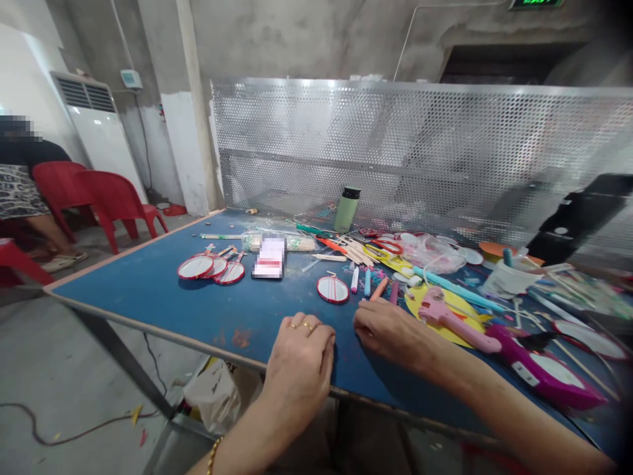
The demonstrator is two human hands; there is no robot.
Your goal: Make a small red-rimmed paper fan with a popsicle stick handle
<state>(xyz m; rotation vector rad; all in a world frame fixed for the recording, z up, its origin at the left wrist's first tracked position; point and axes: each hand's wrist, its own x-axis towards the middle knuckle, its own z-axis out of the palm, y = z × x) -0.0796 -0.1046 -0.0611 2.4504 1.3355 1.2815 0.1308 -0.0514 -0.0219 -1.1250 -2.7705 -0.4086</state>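
My left hand rests at the table's near edge, fingers curled under, two rings showing. To its right, my right hand lies loosely closed on the blue table. Nothing shows sticking out of either hand; the palms are hidden. Just beyond them lies a round white disc with a red rim. Closest to the right fingers is an orange marker, with a blue marker and a white one alongside. A pink and magenta glue gun lies by my right forearm, partly over a yellow shape.
Red-rimmed discs on sticks lie at left beside a phone. A green tumbler stands at the back before a perforated metal panel. Wooden sticks, plastic bags and a white cup crowd the right. A person sits far left.
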